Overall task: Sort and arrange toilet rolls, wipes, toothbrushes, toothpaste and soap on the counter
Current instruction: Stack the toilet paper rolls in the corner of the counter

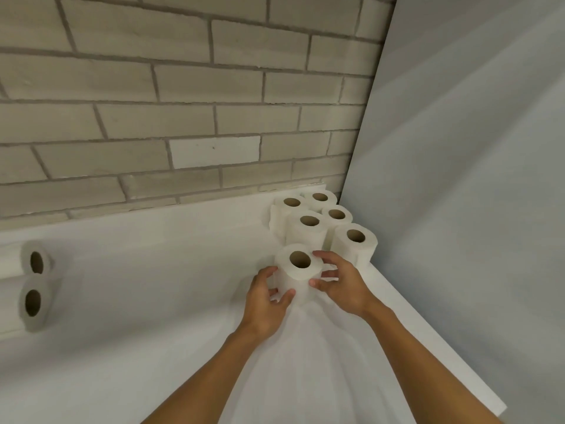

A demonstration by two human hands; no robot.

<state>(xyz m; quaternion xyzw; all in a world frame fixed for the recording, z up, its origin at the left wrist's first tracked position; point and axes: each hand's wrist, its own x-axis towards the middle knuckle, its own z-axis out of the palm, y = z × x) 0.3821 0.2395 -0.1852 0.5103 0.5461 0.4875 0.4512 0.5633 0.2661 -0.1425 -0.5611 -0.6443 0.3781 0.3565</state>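
Note:
A white toilet roll [298,272] stands upright on the white counter [153,316], its brown core facing up. My left hand [266,301] grips its left side and my right hand [339,283] grips its right side, fingers curled round the paper. Right behind it, several more upright toilet rolls [307,231] are packed in two rows into the back right corner. Two other rolls lie on their sides at the far left, one [36,262] behind the other [33,302].
A grey brick wall [183,102] rises behind the counter. A plain grey panel [458,179] closes off the right side. The counter's right edge [443,347] runs diagonally toward the bottom right.

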